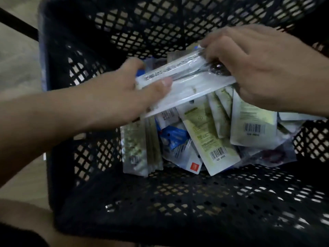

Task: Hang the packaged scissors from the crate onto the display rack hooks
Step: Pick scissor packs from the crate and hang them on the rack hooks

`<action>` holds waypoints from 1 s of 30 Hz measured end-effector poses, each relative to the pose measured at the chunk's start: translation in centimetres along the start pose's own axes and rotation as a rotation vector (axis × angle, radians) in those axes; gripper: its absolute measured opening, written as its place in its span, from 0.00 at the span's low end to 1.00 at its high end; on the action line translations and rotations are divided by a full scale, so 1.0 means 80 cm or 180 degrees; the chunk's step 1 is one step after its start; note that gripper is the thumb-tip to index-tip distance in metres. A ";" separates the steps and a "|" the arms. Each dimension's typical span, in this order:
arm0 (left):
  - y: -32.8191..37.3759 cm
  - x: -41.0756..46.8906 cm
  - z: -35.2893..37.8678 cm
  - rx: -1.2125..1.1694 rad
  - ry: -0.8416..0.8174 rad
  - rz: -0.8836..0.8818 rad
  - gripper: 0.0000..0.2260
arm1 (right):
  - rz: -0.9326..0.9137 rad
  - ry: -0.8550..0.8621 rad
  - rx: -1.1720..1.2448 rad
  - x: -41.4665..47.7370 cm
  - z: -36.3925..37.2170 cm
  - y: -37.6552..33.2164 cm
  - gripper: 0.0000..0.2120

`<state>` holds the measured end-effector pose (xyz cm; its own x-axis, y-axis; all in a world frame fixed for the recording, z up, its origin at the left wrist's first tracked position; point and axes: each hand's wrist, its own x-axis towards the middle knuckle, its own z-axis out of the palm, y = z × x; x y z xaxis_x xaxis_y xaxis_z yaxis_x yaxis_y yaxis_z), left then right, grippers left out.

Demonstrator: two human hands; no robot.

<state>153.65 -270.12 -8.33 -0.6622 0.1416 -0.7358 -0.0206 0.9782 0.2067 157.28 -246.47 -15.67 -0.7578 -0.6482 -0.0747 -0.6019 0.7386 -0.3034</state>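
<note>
Black mesh crate (89, 202): I'm gripping white packaged scissors (187, 86) in left hand (124, 93) and right hand (258, 68) fingers (219, 47), probably lifting out next.

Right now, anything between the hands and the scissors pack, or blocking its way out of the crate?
Nothing visible: left hand and right hand grip the pack above the pile in the crate. Rack out of view.

anon1: ok so what's where in that crate (160, 24)?

anon2: pile of packets (204, 139) down on its bottom. top packet (187, 82) is up just above the pile, left hand (124, 91) gripping its left end, right hand (258, 68) on its right end.

anon1: left side of the pile?

anon2: standing bunch (153, 148) on edge there, the others lying flat to its right, overlapping.
</note>
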 end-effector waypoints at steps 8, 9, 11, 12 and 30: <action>-0.016 0.015 -0.013 0.0218 0.0957 0.0444 0.15 | 0.1041 -0.1146 -0.0148 0.034 0.013 0.077 0.55; -0.020 0.017 -0.011 0.0395 0.0977 0.0540 0.18 | 0.1264 -0.1171 -0.0119 0.033 0.016 0.089 0.54; -0.024 0.019 -0.012 0.0565 0.0886 0.0580 0.34 | 0.1438 -0.1177 -0.0211 0.033 0.022 0.098 0.51; -0.025 0.020 -0.014 0.0662 0.0859 0.0578 0.44 | 0.1407 -0.1187 -0.0314 0.033 0.025 0.096 0.51; 0.000 0.008 -0.009 -0.0476 0.0601 0.0969 0.21 | 0.0989 -0.2240 0.0090 0.032 0.021 0.073 0.22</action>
<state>152.66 -270.12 -8.30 -0.7808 0.3779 -0.4975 0.0984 0.8608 0.4993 152.23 -244.15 -19.19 -0.5463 -0.3838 -0.7445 -0.3738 0.9071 -0.1933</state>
